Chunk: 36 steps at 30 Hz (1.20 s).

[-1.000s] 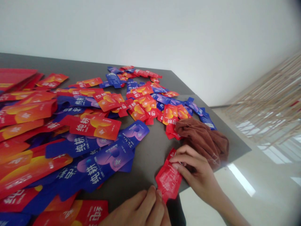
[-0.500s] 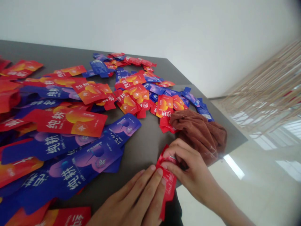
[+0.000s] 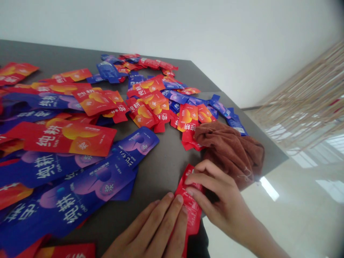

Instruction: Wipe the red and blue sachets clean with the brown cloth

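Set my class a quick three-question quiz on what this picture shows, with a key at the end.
1. True or false: the crumpled brown towel lies nearer the right hand than the left hand.

2. What colour is the sachet between the two hands?
A. Red
B. Blue
C. Brown

3. Fill in the missing word: apart from red, many of the other sachets scattered on the grey table are ____.

Key: 1. True; 2. A; 3. blue.
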Each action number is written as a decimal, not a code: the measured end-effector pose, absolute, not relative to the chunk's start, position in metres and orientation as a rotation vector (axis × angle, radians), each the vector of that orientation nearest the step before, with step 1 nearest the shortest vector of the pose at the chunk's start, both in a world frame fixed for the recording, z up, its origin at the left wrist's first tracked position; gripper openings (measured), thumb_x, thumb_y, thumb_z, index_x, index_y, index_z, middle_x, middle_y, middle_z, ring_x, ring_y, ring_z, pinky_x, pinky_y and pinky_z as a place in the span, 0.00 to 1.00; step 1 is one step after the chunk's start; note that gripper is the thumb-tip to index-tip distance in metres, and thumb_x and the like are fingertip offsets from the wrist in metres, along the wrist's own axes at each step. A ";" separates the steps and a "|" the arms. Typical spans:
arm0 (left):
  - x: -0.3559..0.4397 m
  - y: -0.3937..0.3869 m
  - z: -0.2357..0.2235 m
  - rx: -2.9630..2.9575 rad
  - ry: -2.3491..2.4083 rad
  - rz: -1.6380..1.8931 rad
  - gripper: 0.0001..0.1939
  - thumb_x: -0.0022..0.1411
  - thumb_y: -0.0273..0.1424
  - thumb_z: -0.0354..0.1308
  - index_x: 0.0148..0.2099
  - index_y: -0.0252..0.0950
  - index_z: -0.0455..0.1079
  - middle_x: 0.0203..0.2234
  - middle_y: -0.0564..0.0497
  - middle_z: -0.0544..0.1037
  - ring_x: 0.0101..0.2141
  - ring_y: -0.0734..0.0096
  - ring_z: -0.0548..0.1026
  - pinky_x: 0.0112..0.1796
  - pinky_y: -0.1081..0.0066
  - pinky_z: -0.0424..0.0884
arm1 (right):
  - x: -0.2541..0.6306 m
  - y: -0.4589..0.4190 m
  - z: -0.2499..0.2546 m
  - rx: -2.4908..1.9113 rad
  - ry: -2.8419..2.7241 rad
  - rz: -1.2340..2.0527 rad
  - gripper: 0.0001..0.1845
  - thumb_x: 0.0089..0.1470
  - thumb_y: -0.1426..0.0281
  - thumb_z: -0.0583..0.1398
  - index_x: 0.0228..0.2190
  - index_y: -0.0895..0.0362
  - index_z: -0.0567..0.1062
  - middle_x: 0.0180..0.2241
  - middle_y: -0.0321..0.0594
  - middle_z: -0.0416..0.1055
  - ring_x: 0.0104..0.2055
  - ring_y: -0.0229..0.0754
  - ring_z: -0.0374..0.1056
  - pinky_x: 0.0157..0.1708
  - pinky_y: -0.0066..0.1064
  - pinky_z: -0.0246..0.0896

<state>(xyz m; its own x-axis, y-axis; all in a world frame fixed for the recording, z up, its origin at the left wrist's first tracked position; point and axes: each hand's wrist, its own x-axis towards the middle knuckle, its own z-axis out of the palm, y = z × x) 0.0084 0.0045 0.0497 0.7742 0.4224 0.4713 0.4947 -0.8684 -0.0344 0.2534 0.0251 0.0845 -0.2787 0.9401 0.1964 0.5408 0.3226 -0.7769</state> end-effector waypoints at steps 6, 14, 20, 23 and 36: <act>0.013 0.004 0.053 -2.760 -0.739 -0.741 0.20 0.76 0.27 0.48 0.62 0.29 0.73 0.56 0.43 0.82 0.60 0.55 0.76 0.63 0.60 0.64 | 0.251 0.020 0.085 -1.290 -2.086 0.659 0.07 0.69 0.65 0.65 0.46 0.50 0.82 0.43 0.42 0.70 0.45 0.44 0.70 0.41 0.37 0.70; 0.014 0.007 0.050 -2.723 -0.719 -0.784 0.19 0.76 0.27 0.48 0.61 0.29 0.74 0.55 0.43 0.83 0.59 0.55 0.77 0.63 0.59 0.64 | 0.250 0.018 0.085 -1.292 -2.189 0.587 0.05 0.71 0.66 0.61 0.43 0.53 0.77 0.41 0.41 0.71 0.43 0.45 0.65 0.44 0.38 0.64; 0.012 0.006 0.056 -2.772 -0.731 -0.728 0.20 0.78 0.29 0.46 0.61 0.29 0.74 0.55 0.43 0.83 0.59 0.55 0.77 0.62 0.59 0.66 | 0.252 0.018 0.086 -1.292 -2.201 0.567 0.08 0.72 0.64 0.61 0.49 0.52 0.75 0.44 0.40 0.72 0.45 0.45 0.64 0.48 0.38 0.63; 0.011 0.004 0.055 -2.799 -0.726 -0.694 0.21 0.78 0.29 0.45 0.62 0.29 0.73 0.57 0.43 0.82 0.59 0.55 0.77 0.62 0.59 0.67 | 0.251 0.018 0.086 -1.294 -2.213 0.568 0.07 0.72 0.64 0.61 0.49 0.51 0.75 0.44 0.39 0.71 0.45 0.45 0.64 0.47 0.37 0.62; 0.019 0.014 0.065 -2.839 -0.728 -0.590 0.28 0.78 0.41 0.53 0.71 0.30 0.65 0.66 0.35 0.74 0.66 0.53 0.72 0.69 0.52 0.66 | 0.253 0.018 0.083 -1.292 -2.264 0.550 0.06 0.73 0.64 0.60 0.49 0.49 0.74 0.44 0.39 0.71 0.46 0.46 0.64 0.46 0.37 0.63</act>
<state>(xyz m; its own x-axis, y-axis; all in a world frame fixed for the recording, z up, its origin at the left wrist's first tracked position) 0.0189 0.0145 0.0649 0.8047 0.4298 0.4095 0.4895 -0.8707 -0.0482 0.2529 0.0181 0.0826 -0.4440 0.8731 0.2015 0.6836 0.4754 -0.5538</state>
